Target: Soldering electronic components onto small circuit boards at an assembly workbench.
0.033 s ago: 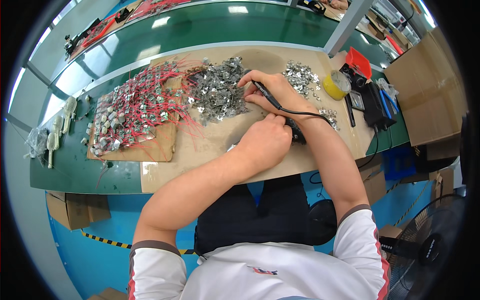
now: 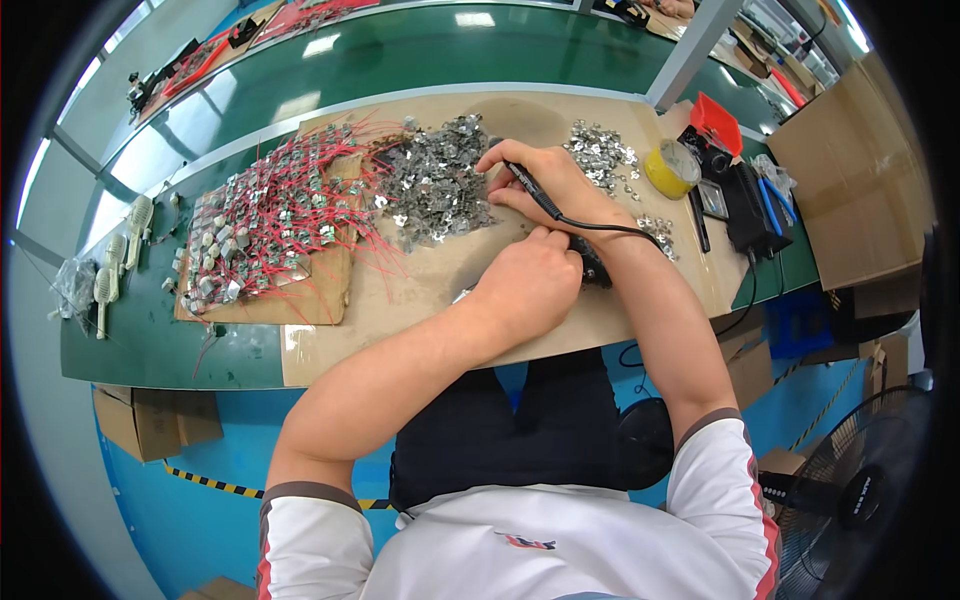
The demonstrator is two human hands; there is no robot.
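My right hand (image 2: 560,182) is closed round the black handle of a corded soldering iron (image 2: 533,188); its tip is hidden by my fingers. The cord loops over my right wrist. Just below, my left hand (image 2: 530,282) is closed, knuckles up, and what its fingers hold cannot be seen. Beside it, a dark object (image 2: 594,266) lies partly covered under my right forearm. Left of my right hand is a heap of small silvery metal pieces (image 2: 440,180). Further left, many small parts with red wires (image 2: 270,220) lie piled on a cardboard sheet (image 2: 320,300).
More small metal pieces (image 2: 600,150) lie beyond my right hand. At the right are a yellow tape roll (image 2: 672,168), a red scoop-like tray (image 2: 716,122), a black box (image 2: 752,210) and a large carton (image 2: 850,180). Pale brushes (image 2: 104,285) lie at the left edge.
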